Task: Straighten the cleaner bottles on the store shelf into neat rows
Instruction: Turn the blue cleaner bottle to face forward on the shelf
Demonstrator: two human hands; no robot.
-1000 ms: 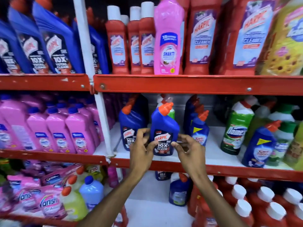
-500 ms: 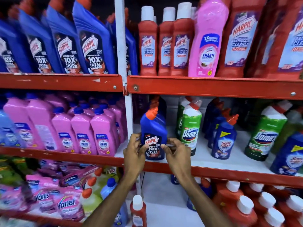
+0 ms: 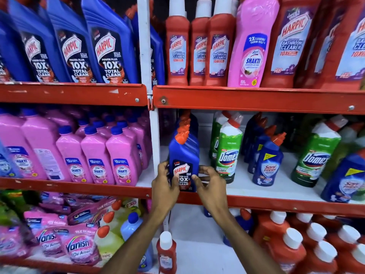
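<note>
A small blue Harpic bottle with an orange cap stands upright at the front left of the middle shelf, close to the white upright post. More blue Harpic bottles line up behind it. My left hand grips its lower left side with the thumb on the label. My right hand holds its lower right side, fingers curled around the base. To the right stand a green Domex bottle and a blue Sani Fresh bottle.
The top shelf holds large blue Harpic bottles, red bathroom cleaner bottles and one pink Shakti bottle. Pink Shakti bottles fill the left bay. Below are Vanish pouches and red bottles with white caps.
Both hands have slid the blue Harpic bottle leftward along the shelf front until it lines up in front of the other Harpic bottles by the post. The view has shifted left with it.
</note>
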